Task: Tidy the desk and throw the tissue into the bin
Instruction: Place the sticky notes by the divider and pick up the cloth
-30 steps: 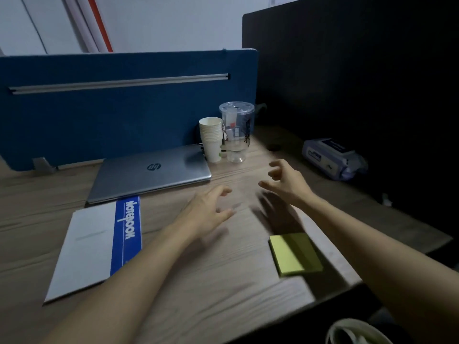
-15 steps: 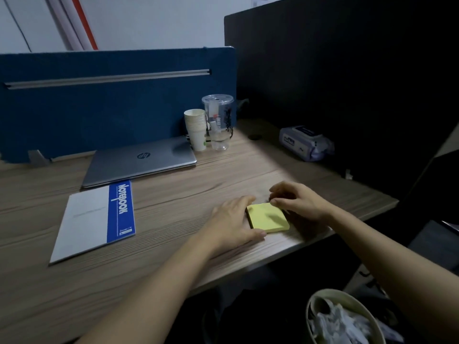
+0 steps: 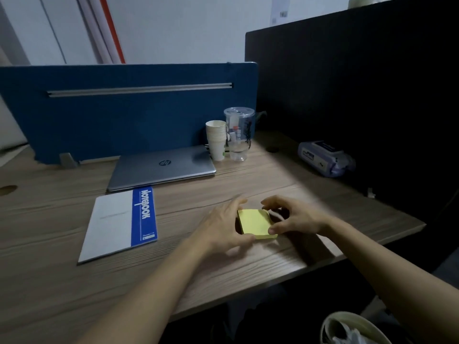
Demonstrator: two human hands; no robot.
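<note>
A yellow sticky-note pad [image 3: 255, 223] lies near the front right of the wooden desk [image 3: 49, 281]. My left hand [image 3: 221, 225] holds its left edge, with the thumb at the near corner. My right hand [image 3: 295, 217] pinches its right side, thumb on the near edge and fingers curled over the far corner. A dark shadow under the pad's left side suggests it is slightly raised. The bin [image 3: 330, 319] stands below the desk's front right corner, with white crumpled material inside. No loose tissue shows on the desk.
A blue-and-white notebook [image 3: 119, 224] lies to the left, with a shut silver laptop [image 3: 161, 167] behind it. Stacked paper cups [image 3: 216, 140] and a clear plastic cup [image 3: 239, 135] stand by the blue divider [image 3: 124, 115]. A tissue pack [image 3: 323, 157] sits by the black partition [image 3: 360, 95].
Both hands dropped from mid-air over the desk to the yellow pad and now grip its edges. The view has tilted down, bringing the bin into sight.
</note>
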